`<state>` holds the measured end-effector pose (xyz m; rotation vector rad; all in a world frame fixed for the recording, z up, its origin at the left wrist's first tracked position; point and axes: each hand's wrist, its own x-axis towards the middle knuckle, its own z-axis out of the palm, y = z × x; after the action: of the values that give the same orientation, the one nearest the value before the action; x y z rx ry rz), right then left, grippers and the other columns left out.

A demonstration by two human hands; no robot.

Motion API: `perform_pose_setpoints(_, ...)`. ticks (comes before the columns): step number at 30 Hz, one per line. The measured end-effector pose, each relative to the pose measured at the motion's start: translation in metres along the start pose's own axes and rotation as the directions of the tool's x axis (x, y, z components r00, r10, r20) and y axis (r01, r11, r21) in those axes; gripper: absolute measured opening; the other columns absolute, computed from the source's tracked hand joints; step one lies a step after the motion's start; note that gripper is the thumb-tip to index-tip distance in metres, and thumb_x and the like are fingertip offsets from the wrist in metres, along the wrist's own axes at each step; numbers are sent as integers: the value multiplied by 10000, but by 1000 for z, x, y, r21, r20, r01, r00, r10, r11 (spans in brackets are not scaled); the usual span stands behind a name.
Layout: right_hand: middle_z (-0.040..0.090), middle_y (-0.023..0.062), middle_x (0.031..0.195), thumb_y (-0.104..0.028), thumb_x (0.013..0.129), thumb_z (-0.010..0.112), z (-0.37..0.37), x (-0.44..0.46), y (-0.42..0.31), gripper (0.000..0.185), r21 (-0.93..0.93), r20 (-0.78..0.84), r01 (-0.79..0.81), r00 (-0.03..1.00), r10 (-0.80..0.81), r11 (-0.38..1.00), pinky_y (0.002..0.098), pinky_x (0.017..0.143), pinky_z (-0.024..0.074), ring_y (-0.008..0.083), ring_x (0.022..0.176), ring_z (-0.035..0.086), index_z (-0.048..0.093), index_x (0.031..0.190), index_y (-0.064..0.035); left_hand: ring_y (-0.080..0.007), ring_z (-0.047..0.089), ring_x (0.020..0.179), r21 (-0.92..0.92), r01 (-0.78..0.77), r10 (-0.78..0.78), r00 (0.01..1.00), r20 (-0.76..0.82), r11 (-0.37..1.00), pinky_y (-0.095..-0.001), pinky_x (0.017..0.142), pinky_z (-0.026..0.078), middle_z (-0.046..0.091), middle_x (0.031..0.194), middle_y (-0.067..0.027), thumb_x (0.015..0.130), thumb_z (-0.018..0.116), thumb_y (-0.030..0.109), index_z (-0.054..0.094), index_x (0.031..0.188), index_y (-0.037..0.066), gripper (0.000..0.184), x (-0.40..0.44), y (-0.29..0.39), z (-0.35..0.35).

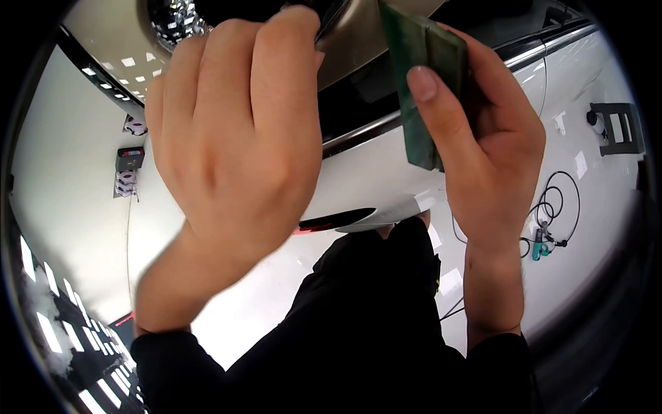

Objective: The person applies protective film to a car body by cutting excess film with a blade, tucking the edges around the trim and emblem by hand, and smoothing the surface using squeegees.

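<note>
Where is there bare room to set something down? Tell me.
White floor shows bare between the cable coil and grey stool, and below the teal tool, beside the right forearm. Crowded: the coil with the tool, and the car behind the right hand and green pad.

Glossy white floor (594,188), patched with light reflections, carries a loosely coiled black cord (579,199), a teal-and-black tool (538,247) just beside its loops, and, well apart, a dark grey stool (623,131).
</note>
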<state>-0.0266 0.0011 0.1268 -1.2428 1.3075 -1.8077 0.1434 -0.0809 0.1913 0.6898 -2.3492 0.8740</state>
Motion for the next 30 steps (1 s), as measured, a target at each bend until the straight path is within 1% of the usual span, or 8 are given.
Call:
perform_pose_setpoints(2,731,36,1013,-139,1010,729,1,11,-14,319,57,-10,111,994,-110,992,173,753,509,60,869,670,681,1271,38,-170,655,760,-23,68,-67,997,39,997,-311,705,482,698,838,-9,804,838,13,739,1004,63,228,2,8,-4)
perform_pose_setpoints(4,730,34,986,-142,1011,727,-17,20,0,307,8,25,170,985,-170,985,174,724,507,59,843,670,685,1259,35,-168,645,774,-46,152,-149,987,64,987,-313,703,478,692,833,-10,791,848,14,762,974,77,213,5,19,-7)
perform_pose_setpoints(8,716,26,918,-141,1007,728,10,29,-11,274,-251,37,260,965,-259,932,174,681,493,52,790,657,690,1215,33,-161,582,772,-64,179,-175,983,62,982,-299,677,447,620,817,1,756,878,31,781,911,95,194,-3,-5,-20)
perform_pose_setpoints(12,702,18,849,-140,1004,729,25,35,-21,243,-472,71,314,945,-319,824,174,638,479,45,736,645,695,1172,32,-162,534,762,-61,46,-43,998,50,997,-300,657,419,572,820,7,725,896,52,783,908,101,221,-7,-28,-25)
perform_pose_setpoints(16,688,11,780,-140,1000,730,35,33,-28,215,-581,90,311,943,-321,752,174,595,464,37,683,632,699,1128,31,-175,521,763,-65,-70,71,997,15,995,-322,661,398,567,824,-1,697,891,70,757,881,103,230,-10,-43,-24)
perform_pose_setpoints(18,681,7,745,-140,998,731,38,32,-31,203,-576,58,267,956,-287,772,175,574,457,34,656,626,702,1106,30,-193,521,764,-77,-106,106,994,0,991,-337,672,392,571,831,-18,690,876,70,737,869,96,229,-10,-47,-19)
perform_pose_setpoints(24,634,-22,704,-145,996,726,48,25,-26,186,-445,-54,99,989,-137,890,181,544,402,18,618,560,698,1056,28,-217,523,758,-162,-145,162,982,98,976,-345,681,394,575,837,-38,697,854,70,726,869,83,215,-5,-49,-21)
perform_pose_setpoints(30,585,-48,669,-173,998,724,71,9,-24,203,-217,-218,-146,971,98,965,195,542,367,10,613,491,686,943,18,-197,519,762,-211,-163,195,971,138,964,-325,646,408,551,823,-27,684,861,43,747,894,79,241,-3,-58,-22)
